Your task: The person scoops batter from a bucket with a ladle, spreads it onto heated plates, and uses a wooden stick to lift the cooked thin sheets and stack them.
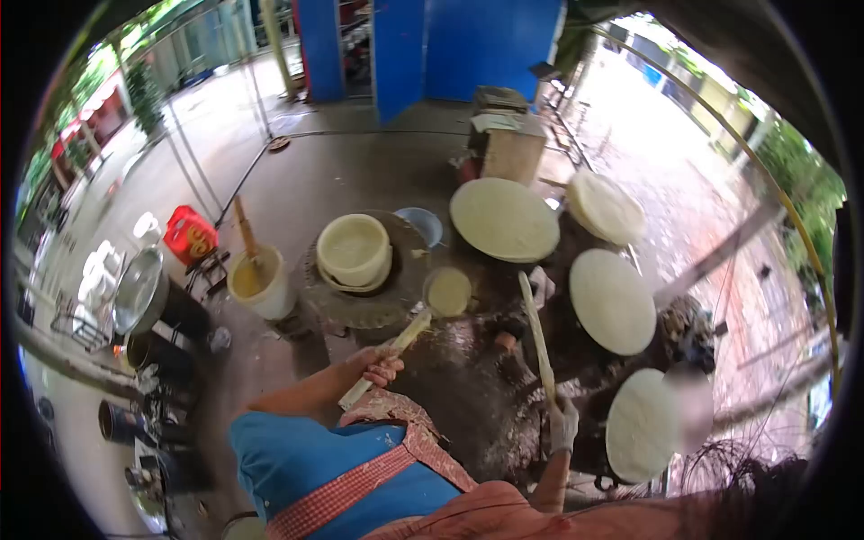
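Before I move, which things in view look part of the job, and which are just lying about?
Likely part of the job:
ladle, its handle in the left hand
stick, in the right hand
white tub
pale discs

Probably just lying about:
red bag
box

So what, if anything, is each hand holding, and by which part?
Left hand: a ladle, by its handle. Right hand: a pale stick, by its near end.
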The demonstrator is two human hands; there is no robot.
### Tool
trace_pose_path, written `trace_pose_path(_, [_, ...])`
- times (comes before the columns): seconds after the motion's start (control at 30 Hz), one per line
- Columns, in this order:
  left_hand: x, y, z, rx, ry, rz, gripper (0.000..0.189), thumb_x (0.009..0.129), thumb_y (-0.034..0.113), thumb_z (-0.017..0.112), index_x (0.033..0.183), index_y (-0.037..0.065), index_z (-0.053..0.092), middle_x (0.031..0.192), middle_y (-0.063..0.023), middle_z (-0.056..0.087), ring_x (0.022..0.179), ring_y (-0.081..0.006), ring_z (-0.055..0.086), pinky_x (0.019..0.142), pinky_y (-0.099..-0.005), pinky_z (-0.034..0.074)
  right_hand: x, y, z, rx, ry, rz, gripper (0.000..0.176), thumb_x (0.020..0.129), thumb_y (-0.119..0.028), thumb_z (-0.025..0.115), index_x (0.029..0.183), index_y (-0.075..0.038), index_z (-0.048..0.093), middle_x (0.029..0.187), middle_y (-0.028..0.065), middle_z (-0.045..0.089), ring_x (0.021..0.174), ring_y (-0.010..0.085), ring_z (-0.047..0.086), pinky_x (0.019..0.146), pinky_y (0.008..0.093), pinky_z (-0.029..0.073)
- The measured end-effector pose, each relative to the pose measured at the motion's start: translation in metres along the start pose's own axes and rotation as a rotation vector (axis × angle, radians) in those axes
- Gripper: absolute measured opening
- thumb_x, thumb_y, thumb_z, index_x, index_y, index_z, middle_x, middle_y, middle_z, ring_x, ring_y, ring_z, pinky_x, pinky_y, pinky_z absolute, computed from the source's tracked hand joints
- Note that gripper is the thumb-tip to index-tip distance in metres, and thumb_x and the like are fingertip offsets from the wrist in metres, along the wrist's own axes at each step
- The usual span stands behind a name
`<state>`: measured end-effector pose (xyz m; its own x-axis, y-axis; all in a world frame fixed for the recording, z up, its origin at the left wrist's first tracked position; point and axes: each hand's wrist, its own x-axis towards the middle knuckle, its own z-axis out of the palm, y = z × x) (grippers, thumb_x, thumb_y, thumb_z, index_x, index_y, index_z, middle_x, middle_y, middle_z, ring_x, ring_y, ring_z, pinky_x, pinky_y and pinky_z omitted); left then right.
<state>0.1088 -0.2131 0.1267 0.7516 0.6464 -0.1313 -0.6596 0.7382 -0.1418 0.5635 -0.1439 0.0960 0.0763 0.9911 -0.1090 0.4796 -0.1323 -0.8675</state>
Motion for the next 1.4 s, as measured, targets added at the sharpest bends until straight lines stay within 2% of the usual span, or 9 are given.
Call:
trace_pose_path(0.27, [-0.093,0.184,0.010,0.743,0.528,0.626,0.036,0.086,0.012,0.049,0.120,0.012,0.039,0.066,-0.0040,0.044,0.044,-0.0081,0.036,0.033,-0.0189,0.028,0.137,-0.251,0.208,-0.656,-0.270,-0.451,0.035,0.073,-0.035,0.060,0.097,-0.010,0.062,0.083,0.0171,0.062,0.080,0.0325,0.060,0.068,0.0407,0.046])
trace_pose_path(0.37, [-0.102,0.307,-0.091,0.586,0.815,0.462,0.007,0.084,0.007,0.046,0.088,0.001,0.048,0.057,-0.0048,0.042,0.039,-0.0100,0.035,0.032,-0.0225,0.028,0.168,-0.278,0.319,-0.938,-0.353,-0.581,0.037,0.071,-0.041,0.059,0.089,-0.009,0.064,0.078,0.0152,0.063,0.077,0.0324,0.061,0.068,0.0414,0.046])
trace_pose_path(0.5, [-0.096,0.370,-0.134,0.202,1.001,0.536,0.020,0.083,0.007,0.045,0.064,0.003,0.041,0.050,-0.0058,0.040,0.033,-0.0127,0.034,0.032,-0.0254,0.028,0.179,-0.306,0.391,-1.196,-0.558,-0.588,0.035,0.071,-0.041,0.060,0.087,-0.010,0.065,0.077,0.0160,0.063,0.077,0.0319,0.061,0.068,0.0416,0.046])
trace_pose_path(0.57, [-0.102,0.368,-0.144,0.758,1.291,0.240,0.021,0.084,0.011,0.044,0.064,0.004,0.044,0.047,-0.0027,0.034,0.033,-0.0098,0.031,0.031,-0.0248,0.029,0.167,-0.322,0.368,-0.836,-0.500,-0.469,0.035,0.071,-0.040,0.059,0.087,-0.009,0.064,0.077,0.0172,0.063,0.078,0.0322,0.061,0.068,0.0417,0.046])
trace_pose_path(0.7, [-0.100,0.370,-0.135,0.695,1.274,0.278,0.031,0.086,0.015,0.045,0.056,0.009,0.037,0.047,-0.0019,0.035,0.033,-0.0088,0.031,0.030,-0.0229,0.028,0.165,-0.261,0.393,-1.081,-0.533,-0.502,0.036,0.070,-0.043,0.061,0.083,-0.009,0.064,0.075,0.0155,0.062,0.076,0.0331,0.060,0.068,0.0425,0.045])
trace_pose_path(0.87, [-0.102,0.365,-0.137,-0.110,0.774,0.247,0.019,0.087,0.013,0.046,0.069,0.008,0.038,0.049,-0.0008,0.032,0.035,-0.0076,0.030,0.032,-0.0200,0.026,0.143,-0.238,0.369,-0.912,-0.466,-0.366,0.036,0.072,-0.043,0.061,0.078,-0.007,0.060,0.071,0.0173,0.061,0.071,0.0349,0.060,0.065,0.0434,0.046])
trace_pose_path(1.13, [-0.109,0.317,0.120,0.119,0.496,0.492,0.031,0.086,0.021,0.056,0.065,0.010,0.035,0.051,0.0051,0.030,0.036,-0.0002,0.029,0.026,-0.0136,0.022,0.099,-0.306,0.321,-0.582,-0.190,-0.462,0.029,0.071,-0.033,0.064,0.086,-0.008,0.062,0.073,0.0176,0.061,0.068,0.0334,0.060,0.061,0.0413,0.047])
trace_pose_path(1.23, [-0.123,0.311,0.198,0.060,0.494,0.436,0.012,0.087,0.023,0.053,0.091,0.015,0.046,0.051,0.0057,0.029,0.035,-0.0011,0.025,0.027,-0.0152,0.020,0.121,-0.347,0.304,-0.436,-0.010,-0.679,0.028,0.072,-0.028,0.065,0.092,-0.009,0.062,0.075,0.0168,0.062,0.069,0.0330,0.060,0.062,0.0400,0.047])
trace_pose_path(1.4, [-0.149,0.299,0.315,1.084,0.538,0.758,0.038,0.086,0.025,0.056,0.116,0.036,0.035,0.049,0.0054,0.029,0.033,-0.0026,0.025,0.027,-0.0173,0.018,0.162,-0.410,0.277,-0.345,0.145,-0.760,0.027,0.071,-0.024,0.066,0.092,-0.008,0.062,0.081,0.0154,0.063,0.073,0.0323,0.061,0.064,0.0393,0.047])
